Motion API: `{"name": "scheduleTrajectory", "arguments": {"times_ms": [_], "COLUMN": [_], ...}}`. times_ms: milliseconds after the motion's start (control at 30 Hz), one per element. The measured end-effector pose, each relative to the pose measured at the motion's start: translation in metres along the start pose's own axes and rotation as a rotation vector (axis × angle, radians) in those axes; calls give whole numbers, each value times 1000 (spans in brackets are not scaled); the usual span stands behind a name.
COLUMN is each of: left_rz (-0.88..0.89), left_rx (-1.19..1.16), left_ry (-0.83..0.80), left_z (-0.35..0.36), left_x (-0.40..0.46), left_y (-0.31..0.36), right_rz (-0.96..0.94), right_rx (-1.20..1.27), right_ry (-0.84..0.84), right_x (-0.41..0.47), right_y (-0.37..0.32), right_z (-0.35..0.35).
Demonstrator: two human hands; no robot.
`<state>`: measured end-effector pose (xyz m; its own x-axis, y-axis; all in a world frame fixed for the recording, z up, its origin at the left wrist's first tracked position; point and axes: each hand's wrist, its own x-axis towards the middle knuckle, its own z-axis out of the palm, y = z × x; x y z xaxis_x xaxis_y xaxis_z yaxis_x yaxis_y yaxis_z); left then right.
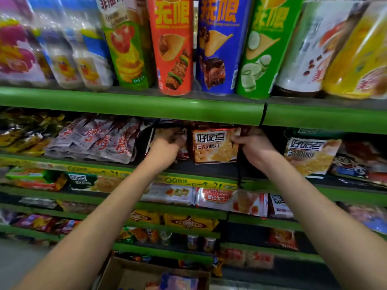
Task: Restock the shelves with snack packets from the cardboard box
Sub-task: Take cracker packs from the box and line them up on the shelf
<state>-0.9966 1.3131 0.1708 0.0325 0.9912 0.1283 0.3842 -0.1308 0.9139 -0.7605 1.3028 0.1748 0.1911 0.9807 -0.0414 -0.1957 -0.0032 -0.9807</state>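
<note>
Mid-restock: both hands (pixel 167 143) (pixel 249 143) grip biscuit packets (pixel 215 145) on second shelf (pixel 134 105); cardboard box (pixel 125 273) at 6 o'clock still holds packets.

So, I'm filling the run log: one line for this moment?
left hand: holds packet | right hand: holds biscuit packet | stage: shelving

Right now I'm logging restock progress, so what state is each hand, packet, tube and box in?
Left hand: gripping a dark packet on the second shelf.
Right hand: pinching the biscuit packet's upper right edge.
Biscuit packet: upright, facing out, between the hands.
Matching packet: leaning back, untouched.
Crisp tubes: upright on the top shelf.
Cardboard box: open, packets inside.
</note>
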Motion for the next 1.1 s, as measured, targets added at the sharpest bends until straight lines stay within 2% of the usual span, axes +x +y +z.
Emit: {"name": "scheduleTrajectory", "arguments": {"times_ms": [100,267,400,567,867,1100], "left_rz": [-20,-96,-123,-94,-119,-154], "left_rx": [-52,-176,-185,-241,-120,-132], "left_ry": [-116,-152,-217,-235,-176,-176], "left_z": [18,28,25,23,29,34], "left_x": [3,19,26,30,31,29], "left_y": [3,0,-4,-10,-13,-14], "right_rz": [27,29,14,9,11,-3], "right_rx": [-75,-65,-68,-67,-8,59], "right_ry": [-55,-40,-32,-23,-46,32], "right_x": [-3,-7,-8,-13,-16,-13], "right_y": [5,15,21,32,40,41], "right_z": [-6,-13,-18,-20,-21,-24]}}
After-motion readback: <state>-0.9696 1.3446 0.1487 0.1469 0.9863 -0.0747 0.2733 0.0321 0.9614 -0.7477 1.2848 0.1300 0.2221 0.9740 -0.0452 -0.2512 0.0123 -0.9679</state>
